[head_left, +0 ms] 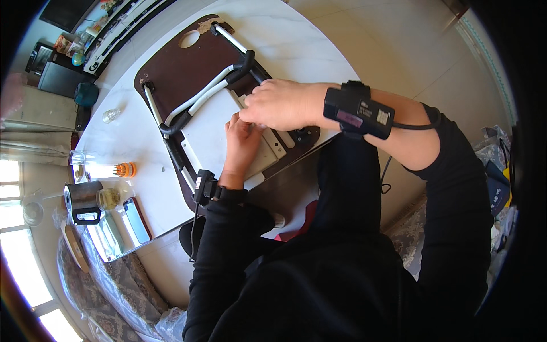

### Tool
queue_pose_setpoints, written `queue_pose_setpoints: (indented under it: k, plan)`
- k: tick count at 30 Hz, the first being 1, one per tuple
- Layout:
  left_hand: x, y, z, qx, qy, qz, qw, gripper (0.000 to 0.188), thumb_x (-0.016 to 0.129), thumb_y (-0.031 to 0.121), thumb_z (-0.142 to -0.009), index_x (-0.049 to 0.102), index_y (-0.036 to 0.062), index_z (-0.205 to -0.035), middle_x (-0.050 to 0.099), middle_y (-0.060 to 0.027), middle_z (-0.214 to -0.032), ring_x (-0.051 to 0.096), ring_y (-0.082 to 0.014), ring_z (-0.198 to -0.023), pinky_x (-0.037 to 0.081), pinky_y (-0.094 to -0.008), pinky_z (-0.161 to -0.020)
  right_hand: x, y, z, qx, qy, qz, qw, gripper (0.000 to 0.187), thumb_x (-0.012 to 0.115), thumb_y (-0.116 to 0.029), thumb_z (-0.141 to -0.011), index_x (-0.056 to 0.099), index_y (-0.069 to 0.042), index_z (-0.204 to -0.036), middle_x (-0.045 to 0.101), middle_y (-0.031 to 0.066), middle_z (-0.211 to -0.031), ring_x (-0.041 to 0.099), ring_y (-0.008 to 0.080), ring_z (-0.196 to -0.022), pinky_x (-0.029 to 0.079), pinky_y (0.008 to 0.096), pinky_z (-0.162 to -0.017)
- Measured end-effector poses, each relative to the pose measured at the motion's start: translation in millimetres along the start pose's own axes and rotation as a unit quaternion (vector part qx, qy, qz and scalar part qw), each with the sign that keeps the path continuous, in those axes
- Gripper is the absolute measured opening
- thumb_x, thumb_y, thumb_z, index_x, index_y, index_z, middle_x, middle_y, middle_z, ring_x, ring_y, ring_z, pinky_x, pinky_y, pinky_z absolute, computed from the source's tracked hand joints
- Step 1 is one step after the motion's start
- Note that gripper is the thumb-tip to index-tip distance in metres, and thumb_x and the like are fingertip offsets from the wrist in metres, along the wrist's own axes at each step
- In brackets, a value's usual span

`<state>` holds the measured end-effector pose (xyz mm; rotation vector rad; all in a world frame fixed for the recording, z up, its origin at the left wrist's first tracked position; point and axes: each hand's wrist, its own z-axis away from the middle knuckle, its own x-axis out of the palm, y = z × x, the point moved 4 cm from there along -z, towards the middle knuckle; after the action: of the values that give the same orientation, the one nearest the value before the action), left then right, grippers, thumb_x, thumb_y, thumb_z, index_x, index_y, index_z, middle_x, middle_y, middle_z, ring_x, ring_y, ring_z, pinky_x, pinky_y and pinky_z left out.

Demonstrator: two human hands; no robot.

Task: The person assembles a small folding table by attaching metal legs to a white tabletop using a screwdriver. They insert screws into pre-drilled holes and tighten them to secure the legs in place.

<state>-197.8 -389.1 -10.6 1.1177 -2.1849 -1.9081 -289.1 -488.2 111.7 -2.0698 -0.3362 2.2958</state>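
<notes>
A dark brown folding lap desk point(171, 65) lies upside down on the white marble-patterned table, its white metal legs point(199, 97) with black sleeves folded over it. Set on its underside is a white panel-like part point(211, 139) with a slotted rail point(277, 147) along its right side. My left hand point(242, 142) is closed over this white part, thumb and fingers drawn together. Just above it, my right hand point(276, 105) is closed too, its fingertips meeting those of the left at the rail. Whatever sits between the fingers is hidden by the hands.
On the left of the table point(307, 31) stand an orange holder of small bits point(125, 169), a kettle point(84, 199), a lidded jar point(107, 199) and a small clear glass point(111, 115). A phone point(137, 219) lies near the table's edge. Black devices are strapped to both forearms.
</notes>
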Motion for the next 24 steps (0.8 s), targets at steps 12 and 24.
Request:
queue_pose_setpoints:
  k: [12,24]
  plan:
    - [-3,2,1,-0.019,0.008,0.000,1.000,0.013,0.074,0.015,-0.088,0.074,0.0107,-0.100,0.066,-0.0054,-0.100,0.055,-0.0274,-0.099,0.041,-0.0397,-0.094,-7,1,5,0.061,-0.062,-0.078,0.993,0.016,0.059,-0.020,-0.097,0.060,-0.007,-0.106,0.064,0.0134,-0.108,0.064,0.0332,-0.109,0.053,0.0457,-0.086]
    - [-1,-7,1,-0.025,0.003,0.087,0.996,0.021,0.076,0.014,-0.083,0.071,0.0109,-0.103,0.066,-0.0075,-0.098,0.056,-0.0282,-0.097,0.039,-0.0400,-0.094,-8,-5,0,0.020,-0.001,-0.037,0.999,0.025,0.058,-0.017,-0.091,0.074,-0.012,-0.109,0.074,0.0141,-0.104,0.070,0.0341,-0.101,0.057,0.0449,-0.086]
